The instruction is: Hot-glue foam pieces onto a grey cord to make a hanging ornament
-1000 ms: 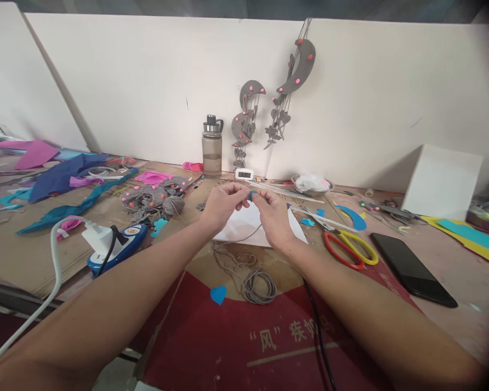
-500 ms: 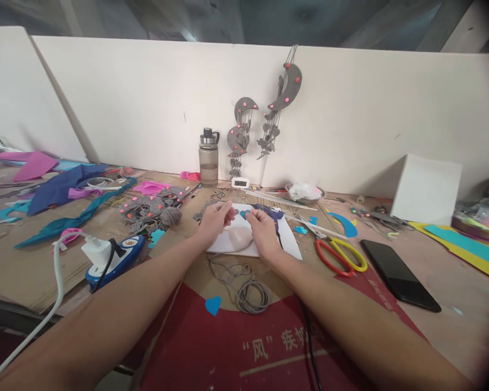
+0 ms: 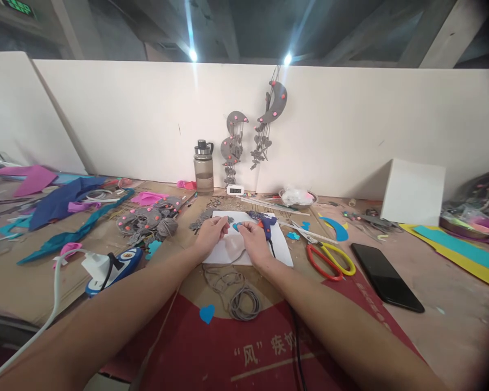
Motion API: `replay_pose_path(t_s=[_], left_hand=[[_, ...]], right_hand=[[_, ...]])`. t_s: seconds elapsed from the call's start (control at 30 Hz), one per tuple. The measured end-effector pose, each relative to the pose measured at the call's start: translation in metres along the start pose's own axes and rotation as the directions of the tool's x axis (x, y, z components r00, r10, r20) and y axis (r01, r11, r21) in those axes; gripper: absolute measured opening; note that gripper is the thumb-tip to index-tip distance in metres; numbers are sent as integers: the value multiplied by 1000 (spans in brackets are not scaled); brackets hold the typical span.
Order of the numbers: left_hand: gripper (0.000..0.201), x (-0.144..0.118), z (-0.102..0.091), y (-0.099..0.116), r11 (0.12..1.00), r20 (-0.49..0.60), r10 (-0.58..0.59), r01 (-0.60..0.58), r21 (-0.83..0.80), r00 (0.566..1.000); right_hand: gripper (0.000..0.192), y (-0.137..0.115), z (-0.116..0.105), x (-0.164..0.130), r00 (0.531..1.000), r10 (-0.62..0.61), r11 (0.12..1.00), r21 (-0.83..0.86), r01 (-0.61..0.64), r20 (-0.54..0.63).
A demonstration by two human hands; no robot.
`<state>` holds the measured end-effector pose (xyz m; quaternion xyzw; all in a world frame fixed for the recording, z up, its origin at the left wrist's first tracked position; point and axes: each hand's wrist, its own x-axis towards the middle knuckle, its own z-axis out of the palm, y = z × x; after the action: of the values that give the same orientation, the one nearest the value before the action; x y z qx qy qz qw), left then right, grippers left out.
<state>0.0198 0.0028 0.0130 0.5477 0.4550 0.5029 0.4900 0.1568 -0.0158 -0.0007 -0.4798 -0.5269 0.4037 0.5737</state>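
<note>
My left hand [image 3: 210, 234] and my right hand [image 3: 253, 239] meet over a white paper sheet [image 3: 283, 252] in the middle of the table. Between their fingertips sits a small blue felt piece [image 3: 238, 226], pinched mainly by my right hand. My left hand's fingers are closed beside it, and a grey string seems to run down from them to a grey cord coil [image 3: 239, 297] in front of the sheet. A blue glue gun [image 3: 264, 220] lies on the sheet just behind my right hand. A blue felt heart [image 3: 207, 313] lies on the red mat.
Red-and-yellow scissors [image 3: 332, 260] and a black phone [image 3: 386, 276] lie to the right, a white box [image 3: 412, 192] behind them. A grey bottle [image 3: 204, 168] stands at the wall under grey moon hangings [image 3: 273, 103]. Left are a power strip [image 3: 111, 266], grey felt pieces [image 3: 149, 221] and blue fabric [image 3: 65, 193].
The camera has tilted upward, so the table sits lower in view. My hands have come down from above the table onto the white sheet, still pinching the blue piece.
</note>
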Motion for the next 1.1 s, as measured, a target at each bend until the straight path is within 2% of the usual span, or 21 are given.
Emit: replay_pose_path(t_s=[0.3, 0.57, 0.8, 1.1], left_hand=[[37, -1, -1, 1, 1000, -6, -1, 2, 31, 1000], [33, -6, -4, 3, 995, 81, 81, -85, 54, 993], [34, -9, -6, 7, 984, 136, 103, -120, 129, 985], [22, -9, -5, 8, 981, 184, 104, -132, 143, 977]], right_hand=[[24, -2, 0, -1, 1000, 24, 1000, 8, -24, -14], [25, -8, -1, -3, 1000, -4, 1000, -26, 3, -25], [24, -4, -2, -2, 1000, 23, 1000, 10, -23, -8], [24, -6, -2, -3, 1000, 2, 1000, -8, -2, -20]])
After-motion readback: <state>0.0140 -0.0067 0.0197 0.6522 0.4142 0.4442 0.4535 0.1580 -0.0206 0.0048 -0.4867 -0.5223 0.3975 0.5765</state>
